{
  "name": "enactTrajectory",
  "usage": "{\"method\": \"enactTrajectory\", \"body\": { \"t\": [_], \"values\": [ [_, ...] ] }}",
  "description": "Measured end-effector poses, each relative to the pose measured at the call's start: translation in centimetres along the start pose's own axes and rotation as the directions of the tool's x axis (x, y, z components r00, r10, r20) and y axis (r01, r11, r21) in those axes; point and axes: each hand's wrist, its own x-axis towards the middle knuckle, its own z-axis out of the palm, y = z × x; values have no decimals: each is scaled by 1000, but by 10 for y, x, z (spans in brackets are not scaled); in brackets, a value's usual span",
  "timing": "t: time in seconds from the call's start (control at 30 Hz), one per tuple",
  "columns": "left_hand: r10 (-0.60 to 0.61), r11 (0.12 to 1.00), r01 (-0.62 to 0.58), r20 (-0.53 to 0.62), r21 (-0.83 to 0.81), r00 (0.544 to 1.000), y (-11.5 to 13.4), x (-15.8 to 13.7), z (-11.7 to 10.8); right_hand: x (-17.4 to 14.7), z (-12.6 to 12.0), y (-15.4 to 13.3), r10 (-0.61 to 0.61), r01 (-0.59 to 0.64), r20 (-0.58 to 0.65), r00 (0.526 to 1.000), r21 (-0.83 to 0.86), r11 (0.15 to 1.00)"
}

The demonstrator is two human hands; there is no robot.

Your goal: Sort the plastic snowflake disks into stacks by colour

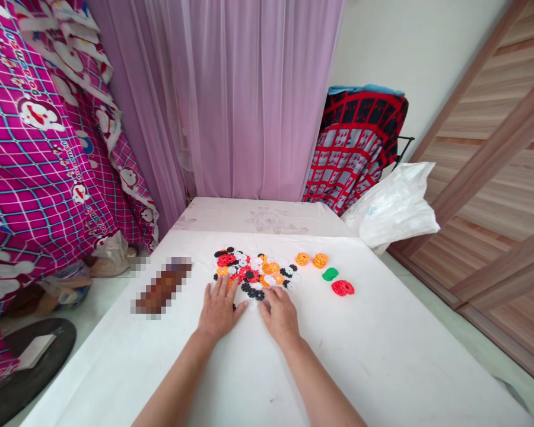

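Observation:
A loose heap of small flower-shaped pieces [251, 275] in red, orange, black and white, perhaps crocheted, lies mid-table. My left hand [218, 311] rests flat at the heap's near left edge, fingers spread, fingertips touching the pieces. On the near right edge is my right hand [281, 311], its fingers slightly bent and thumb apart, beside some black flower pieces [253, 290]. Neither hand visibly grips anything. Right of the heap, in a slanting row, sit two orange stacks [302, 258] [320, 260], a green piece or stack [330, 274] and a red stack [342, 287].
The pieces lie on a white-covered table [382, 356]. A pixelated brown item [162, 287] is on its left side. A white plastic bag [394, 204] stands at the far right edge. Purple curtains [253, 101] hang behind, and a wooden slatted door [493, 196] is at right.

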Motion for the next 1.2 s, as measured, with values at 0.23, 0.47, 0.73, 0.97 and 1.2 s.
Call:
{"method": "enactTrajectory", "body": {
  "t": [0.23, 0.47, 0.73, 0.97, 1.2],
  "values": [
    [-141, 990, 140, -26, -37, 990, 6, 18, -4, 18, 3, 16, 94, -98, 35, 995, 142, 985],
    [-203, 921, 110, -218, -373, 955, -22, 6, 5, 19, -19, 71, 307, -284, -239, 921, 127, 951],
    [-253, 917, 189, -147, -351, 956, -28, 4, -3, 28, -23, 54, -48, 47, -31, 998, -36, 998],
    [-259, 916, 203, -124, -346, 958, -25, 9, -4, 42, -17, 34, -61, 60, -27, 998, -47, 997],
    [-247, 913, 200, -91, -356, 965, -24, 9, -4, 39, -14, 12, -162, 165, 105, 981, -18, 986]
  ]
}}
